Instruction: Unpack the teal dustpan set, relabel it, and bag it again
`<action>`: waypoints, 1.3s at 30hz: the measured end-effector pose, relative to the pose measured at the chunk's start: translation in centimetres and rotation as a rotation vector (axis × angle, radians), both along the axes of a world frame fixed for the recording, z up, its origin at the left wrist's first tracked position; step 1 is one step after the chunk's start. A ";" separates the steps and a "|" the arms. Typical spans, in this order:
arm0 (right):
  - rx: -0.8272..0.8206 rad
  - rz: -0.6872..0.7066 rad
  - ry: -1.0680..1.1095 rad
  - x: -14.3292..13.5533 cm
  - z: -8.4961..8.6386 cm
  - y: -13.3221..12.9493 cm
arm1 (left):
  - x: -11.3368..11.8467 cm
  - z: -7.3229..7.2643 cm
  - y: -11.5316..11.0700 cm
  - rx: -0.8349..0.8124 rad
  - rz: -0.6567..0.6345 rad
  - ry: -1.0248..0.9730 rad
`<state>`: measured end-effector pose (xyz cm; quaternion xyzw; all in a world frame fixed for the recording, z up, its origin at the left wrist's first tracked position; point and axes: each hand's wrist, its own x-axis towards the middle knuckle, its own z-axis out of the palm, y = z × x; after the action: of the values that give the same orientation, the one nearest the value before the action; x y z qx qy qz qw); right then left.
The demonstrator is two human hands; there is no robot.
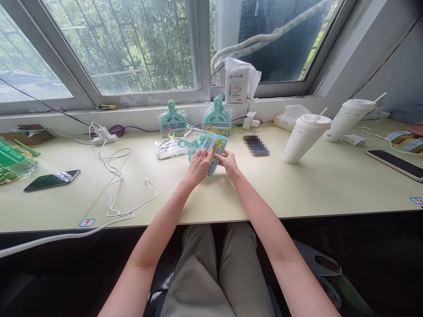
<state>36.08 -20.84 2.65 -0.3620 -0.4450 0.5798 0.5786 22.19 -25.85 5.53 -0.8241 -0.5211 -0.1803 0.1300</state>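
Observation:
Tilted above the table in front of me is a teal mini dustpan (195, 144) in clear plastic wrap, its handle pointing left. A yellow-green label and a dark-bristled brush show at its wide end. My left hand (198, 167) is closed over its lower side, fingers across the front by the label. At the right edge, my right hand (228, 163) pinches it between thumb and fingers. Just behind lies a flat wrapped pack (170, 149) with a pale handle. Two more wrapped dustpan stacks, one left (173, 121) and one right (217, 119), lean against the wall.
White cables (114, 189) trail across the left side near a phone (52, 180). A pixelated dark object (256, 145) lies right of my hands. Beyond it stand two white lidded cups, one nearer (306, 138) and one farther (348, 119). Another phone (396, 164) lies far right.

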 end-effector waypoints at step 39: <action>-0.027 -0.133 0.153 0.8 -0.8 0.4 | 0.2 -2.0 1.7 0.208 -0.120 -0.167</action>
<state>36.86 -20.48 1.87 -0.3532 -0.3669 0.5720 0.6430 22.34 -24.20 3.48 -0.8180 -0.4582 -0.3087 0.1599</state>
